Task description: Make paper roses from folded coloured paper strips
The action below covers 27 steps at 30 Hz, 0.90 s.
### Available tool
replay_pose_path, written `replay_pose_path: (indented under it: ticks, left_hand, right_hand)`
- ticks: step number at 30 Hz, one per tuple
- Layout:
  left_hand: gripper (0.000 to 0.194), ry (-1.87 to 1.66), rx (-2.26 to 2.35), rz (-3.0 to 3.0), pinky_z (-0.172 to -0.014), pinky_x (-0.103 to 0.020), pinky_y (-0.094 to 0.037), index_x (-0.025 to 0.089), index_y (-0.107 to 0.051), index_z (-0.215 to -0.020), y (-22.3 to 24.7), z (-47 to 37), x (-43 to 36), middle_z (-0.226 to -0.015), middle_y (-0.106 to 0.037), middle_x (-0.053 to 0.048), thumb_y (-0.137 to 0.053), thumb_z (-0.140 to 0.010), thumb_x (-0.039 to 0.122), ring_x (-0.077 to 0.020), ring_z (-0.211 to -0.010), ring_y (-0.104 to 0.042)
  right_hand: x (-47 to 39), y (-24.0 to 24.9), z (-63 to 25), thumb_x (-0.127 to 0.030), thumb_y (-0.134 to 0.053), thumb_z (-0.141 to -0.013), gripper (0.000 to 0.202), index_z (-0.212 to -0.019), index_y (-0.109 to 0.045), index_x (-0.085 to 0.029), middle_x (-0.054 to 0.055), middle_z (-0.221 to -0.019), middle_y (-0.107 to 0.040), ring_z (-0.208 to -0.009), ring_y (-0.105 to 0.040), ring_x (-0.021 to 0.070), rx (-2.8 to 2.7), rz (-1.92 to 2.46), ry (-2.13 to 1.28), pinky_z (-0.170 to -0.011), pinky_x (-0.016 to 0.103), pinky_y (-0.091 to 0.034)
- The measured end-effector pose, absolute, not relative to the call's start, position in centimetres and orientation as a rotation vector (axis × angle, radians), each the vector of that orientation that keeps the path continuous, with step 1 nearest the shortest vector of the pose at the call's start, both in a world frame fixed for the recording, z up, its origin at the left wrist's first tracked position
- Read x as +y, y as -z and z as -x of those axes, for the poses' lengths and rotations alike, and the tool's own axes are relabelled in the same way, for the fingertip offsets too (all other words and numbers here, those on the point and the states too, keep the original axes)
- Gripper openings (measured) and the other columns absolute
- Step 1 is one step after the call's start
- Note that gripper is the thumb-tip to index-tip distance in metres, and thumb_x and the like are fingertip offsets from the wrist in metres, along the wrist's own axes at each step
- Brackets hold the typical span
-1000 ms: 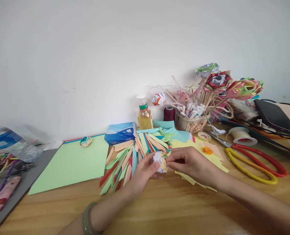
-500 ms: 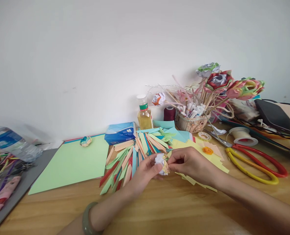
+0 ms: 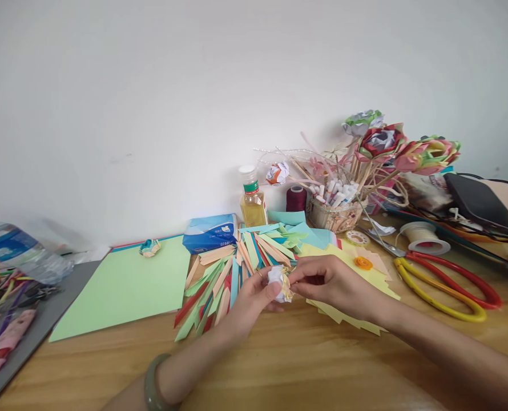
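Note:
A small white and pale-yellow paper flower (image 3: 280,282) is held above the table, in front of the paper strips. My left hand (image 3: 256,294) is closed around its white side, with the thumb on the near face. From the right, my right hand (image 3: 322,279) pinches at the flower's yellow side; its fingertips are close together and partly hidden. Beneath and behind the hands lie folded coloured paper strips (image 3: 220,285) and a fan of yellow paper sheets (image 3: 365,297). An orange rolled paper flower (image 3: 363,263) rests on the yellow sheets.
Scissors (image 3: 442,285) with red and yellow handles lie at right, near a spool (image 3: 425,237). Behind stand a basket (image 3: 335,216) with paper flowers, a bottle (image 3: 253,202) and a blue tissue pack (image 3: 210,233). Green paper (image 3: 129,291) and a plastic bottle (image 3: 18,248) are at left.
The paper flower has shifted slightly left and up in my left hand, and my right hand's fingertips have followed it. Things on the table stay put.

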<state>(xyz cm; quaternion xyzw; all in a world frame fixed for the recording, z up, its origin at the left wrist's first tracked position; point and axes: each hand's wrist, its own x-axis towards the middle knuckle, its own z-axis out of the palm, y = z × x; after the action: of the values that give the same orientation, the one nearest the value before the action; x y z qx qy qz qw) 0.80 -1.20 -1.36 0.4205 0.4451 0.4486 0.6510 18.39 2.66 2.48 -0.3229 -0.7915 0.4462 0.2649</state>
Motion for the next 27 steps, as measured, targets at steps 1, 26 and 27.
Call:
replay_pose_path:
  ticks: [1,26,27]
  left_hand:
    - [0.053,-1.017,1.012,-0.951,-0.064,-0.028,-0.051,0.015,-0.060,-0.106,1.42,-0.79,-1.20,-0.099,-0.061,-0.009,-0.070,-0.065,0.047,-0.0194,-0.085,-0.058]
    - [0.054,-1.048,0.971,-1.025,-0.060,-0.025,-0.049,0.016,-0.057,-0.111,1.95,-0.61,-1.01,-0.110,-0.060,-0.011,-0.062,-0.071,0.052,-0.0210,-0.088,-0.059]
    - [0.055,-1.042,0.984,-1.035,-0.058,-0.024,-0.049,0.016,-0.056,-0.111,1.96,-0.62,-1.03,-0.111,-0.059,-0.011,-0.062,-0.071,0.053,-0.0207,-0.088,-0.059]
  right_hand:
    - [2.64,-2.42,-18.34,-0.025,-0.054,-0.079,0.018,-0.077,-0.071,-0.017,0.002,-0.071,-0.061,-0.062,-0.053,0.0114,-2.113,0.878,-1.209,-0.054,0.022,-0.039]
    - [2.03,-2.39,-18.39,-0.027,-0.049,-0.086,0.021,-0.078,-0.066,-0.018,0.001,-0.068,-0.064,-0.058,-0.051,0.0106,-2.358,0.941,-0.728,-0.055,0.020,-0.036]
    - [2.00,-2.52,-18.38,-0.027,-0.048,-0.087,0.022,-0.079,-0.066,-0.018,0.002,-0.069,-0.064,-0.060,-0.052,0.0111,-2.372,0.914,-0.769,-0.056,0.020,-0.037]
